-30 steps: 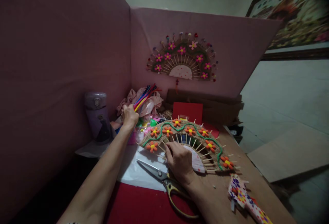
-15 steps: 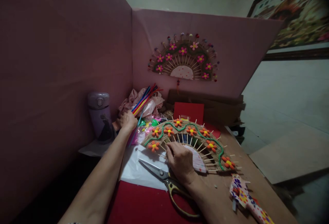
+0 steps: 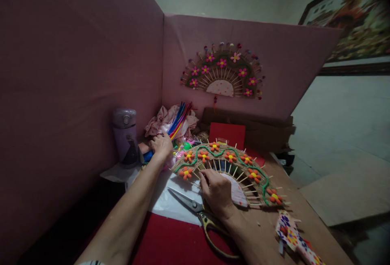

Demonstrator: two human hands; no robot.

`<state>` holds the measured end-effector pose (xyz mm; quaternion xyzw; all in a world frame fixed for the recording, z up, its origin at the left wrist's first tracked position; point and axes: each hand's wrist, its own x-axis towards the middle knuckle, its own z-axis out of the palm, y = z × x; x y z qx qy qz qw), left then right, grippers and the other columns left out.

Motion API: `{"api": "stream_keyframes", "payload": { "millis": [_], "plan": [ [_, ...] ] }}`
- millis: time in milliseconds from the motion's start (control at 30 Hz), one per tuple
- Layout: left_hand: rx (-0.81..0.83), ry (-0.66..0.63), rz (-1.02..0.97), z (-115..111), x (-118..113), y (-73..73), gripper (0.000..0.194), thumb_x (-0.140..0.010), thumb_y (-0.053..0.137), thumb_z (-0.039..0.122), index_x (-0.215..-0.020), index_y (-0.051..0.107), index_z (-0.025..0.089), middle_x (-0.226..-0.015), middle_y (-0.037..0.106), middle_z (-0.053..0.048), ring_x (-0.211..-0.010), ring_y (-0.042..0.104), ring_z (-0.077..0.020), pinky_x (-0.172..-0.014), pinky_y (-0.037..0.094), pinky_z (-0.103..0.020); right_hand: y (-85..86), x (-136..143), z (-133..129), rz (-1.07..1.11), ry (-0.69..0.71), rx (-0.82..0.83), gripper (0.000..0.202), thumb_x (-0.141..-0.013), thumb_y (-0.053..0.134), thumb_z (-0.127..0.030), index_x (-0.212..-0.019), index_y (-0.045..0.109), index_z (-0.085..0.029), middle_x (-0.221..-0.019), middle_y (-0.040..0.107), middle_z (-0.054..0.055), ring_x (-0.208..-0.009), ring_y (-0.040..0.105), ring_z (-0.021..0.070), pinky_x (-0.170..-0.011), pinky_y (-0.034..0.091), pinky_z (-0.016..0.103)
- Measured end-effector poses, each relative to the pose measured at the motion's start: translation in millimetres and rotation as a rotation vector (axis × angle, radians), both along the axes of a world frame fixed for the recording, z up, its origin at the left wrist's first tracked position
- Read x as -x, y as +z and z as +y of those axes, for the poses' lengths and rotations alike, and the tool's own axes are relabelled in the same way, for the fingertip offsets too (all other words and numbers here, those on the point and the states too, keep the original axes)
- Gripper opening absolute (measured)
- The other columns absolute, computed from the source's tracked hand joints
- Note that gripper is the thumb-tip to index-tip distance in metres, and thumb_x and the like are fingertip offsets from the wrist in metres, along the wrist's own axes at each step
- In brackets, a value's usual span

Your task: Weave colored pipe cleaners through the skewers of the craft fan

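My left hand [image 3: 162, 145] reaches to the pile at the back left, its fingers curled at the lower end of a bundle of colored pipe cleaners [image 3: 179, 122]; whether it grips them is hidden. At the near left edge of a half-round woven fan [image 3: 237, 156] with orange flowers and a green wavy cord, my right hand [image 3: 215, 190] is closed, fingertips pinched by the fan's sticks. What they hold is too small to make out. Large scissors [image 3: 195, 206] lie under and beside my right wrist, blades pointing left.
A purple bottle [image 3: 125, 139] stands at the left. Behind are crumpled pink cloth [image 3: 163, 119] and a red card [image 3: 227, 136]. A finished fan [image 3: 221, 70] hangs on the pink panel. Flowered fabric [image 3: 291, 234] lies at the front right, red material [image 3: 170, 240] in front.
The whole view has shifted slightly. My left hand has moved a little at the pipe cleaners and its fingers look more spread. My right hand stays at the fan.
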<state>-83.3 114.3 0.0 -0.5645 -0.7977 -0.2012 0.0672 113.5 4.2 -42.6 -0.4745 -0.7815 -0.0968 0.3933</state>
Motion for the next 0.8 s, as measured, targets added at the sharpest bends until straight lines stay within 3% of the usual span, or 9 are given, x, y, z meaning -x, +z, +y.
{"api": "stream_keyframes", "payload": {
  "millis": [233,400,667,800],
  "plan": [
    [0.020,-0.044,0.002,-2,-3,0.8,0.056,-0.076,0.046,0.014,-0.130,0.039,-0.001,-0.106,0.058,-0.029,-0.100,0.055,-0.0369,-0.082,0.036,-0.044,-2.0,0,1,0.001,-0.005,0.014,0.018,-0.087,0.047,-0.020,-0.080,0.063,-0.018,-0.072,0.066,0.003,-0.070,0.060,0.0151,-0.064,0.034,0.025],
    [0.015,-0.055,-0.028,-1,-1,0.3,0.049,-0.077,0.044,0.014,-0.124,0.047,0.001,-0.107,0.059,-0.028,-0.101,0.056,-0.0368,-0.084,0.037,-0.045,-1.2,0,1,0.001,0.000,0.017,0.018,-0.087,0.047,-0.020,-0.080,0.064,-0.018,-0.073,0.066,0.004,-0.071,0.061,0.0153,-0.064,0.034,0.025],
    [0.030,-0.022,-0.201,24,39,15.4,0.038,-0.073,0.049,0.013,-0.109,0.061,0.011,-0.101,0.066,-0.022,-0.097,0.061,-0.0323,-0.077,0.046,-0.038,0.7,0,0,-0.012,-0.006,0.022,0.018,-0.087,0.047,-0.019,-0.080,0.063,-0.018,-0.072,0.066,0.003,-0.071,0.060,0.0149,-0.064,0.034,0.025],
    [0.005,0.004,-0.280,38,54,23.0,0.045,-0.073,0.052,0.014,-0.118,0.055,0.011,-0.112,0.062,-0.019,-0.107,0.057,-0.0287,-0.081,0.046,-0.032,1.2,-1,0,-0.013,-0.007,0.022,0.018,-0.087,0.047,-0.020,-0.080,0.063,-0.018,-0.073,0.066,0.004,-0.071,0.060,0.0146,-0.064,0.034,0.024]
  ]
}}
